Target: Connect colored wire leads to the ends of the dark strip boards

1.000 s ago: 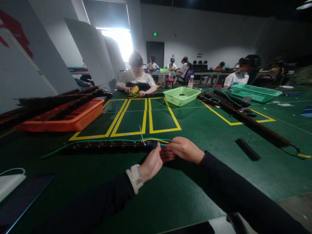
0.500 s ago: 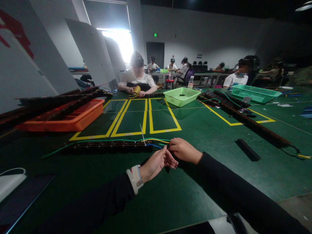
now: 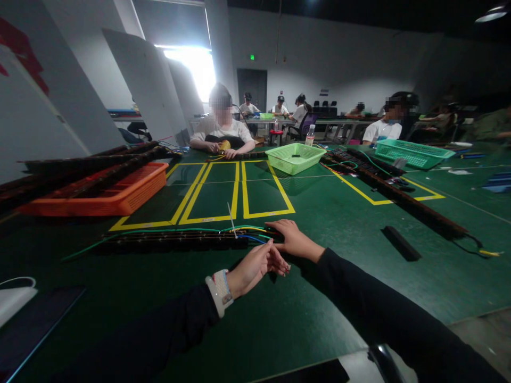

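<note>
A long dark strip (image 3: 167,240), lined with copper-coloured parts, lies across the table in front of me. Green, yellow and blue wires (image 3: 253,229) run along it and out of its right end, and a white cable tie (image 3: 232,219) sticks up from it. My left hand (image 3: 253,267), with a watch at the wrist, is closed at the wire ends; its thumb and forefinger meet there, though their grip is partly hidden. My right hand (image 3: 297,241) reaches over the same wire ends with fingers stretched out and thumb apart, touching or nearly touching the left fingertips.
An orange basket (image 3: 139,189) with similar strips stands at left. Beyond yellow-taped rectangles are a light green basket (image 3: 297,165) and a seated person (image 3: 223,127). At right lie another long strip (image 3: 423,213), a short black bar (image 3: 400,243) and a teal basket (image 3: 413,154).
My right hand has loosened from a curled grip at the wire ends; its fingers have straightened to the left and the thumb has spread. My left hand has hardly moved.
</note>
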A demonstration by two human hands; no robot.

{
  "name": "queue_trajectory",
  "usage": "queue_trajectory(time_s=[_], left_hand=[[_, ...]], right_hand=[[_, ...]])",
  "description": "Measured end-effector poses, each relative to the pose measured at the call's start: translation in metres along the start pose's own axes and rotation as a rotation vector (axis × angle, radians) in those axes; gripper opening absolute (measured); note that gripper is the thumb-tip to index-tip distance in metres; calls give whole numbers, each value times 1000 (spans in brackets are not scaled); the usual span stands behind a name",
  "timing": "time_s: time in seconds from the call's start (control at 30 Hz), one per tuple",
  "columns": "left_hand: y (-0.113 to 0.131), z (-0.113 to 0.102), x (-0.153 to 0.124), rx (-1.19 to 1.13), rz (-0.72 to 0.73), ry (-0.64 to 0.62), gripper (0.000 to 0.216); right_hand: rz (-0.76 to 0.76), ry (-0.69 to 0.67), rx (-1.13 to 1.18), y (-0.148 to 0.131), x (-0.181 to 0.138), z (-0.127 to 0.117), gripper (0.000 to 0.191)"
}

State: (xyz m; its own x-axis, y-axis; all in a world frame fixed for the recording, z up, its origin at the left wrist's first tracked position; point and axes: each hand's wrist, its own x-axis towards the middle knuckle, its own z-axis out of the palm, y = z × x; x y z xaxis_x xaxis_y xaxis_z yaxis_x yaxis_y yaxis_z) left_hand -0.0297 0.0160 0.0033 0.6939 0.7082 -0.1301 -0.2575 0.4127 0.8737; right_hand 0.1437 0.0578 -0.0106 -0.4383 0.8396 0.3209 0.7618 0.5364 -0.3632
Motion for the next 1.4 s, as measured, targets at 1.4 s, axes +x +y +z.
queue_trajectory(time_s=[1.4], left_hand=[[-8,-14,22,-507,138,223,25]], right_hand=[[-545,41,-664,-32,-7,-20,30]])
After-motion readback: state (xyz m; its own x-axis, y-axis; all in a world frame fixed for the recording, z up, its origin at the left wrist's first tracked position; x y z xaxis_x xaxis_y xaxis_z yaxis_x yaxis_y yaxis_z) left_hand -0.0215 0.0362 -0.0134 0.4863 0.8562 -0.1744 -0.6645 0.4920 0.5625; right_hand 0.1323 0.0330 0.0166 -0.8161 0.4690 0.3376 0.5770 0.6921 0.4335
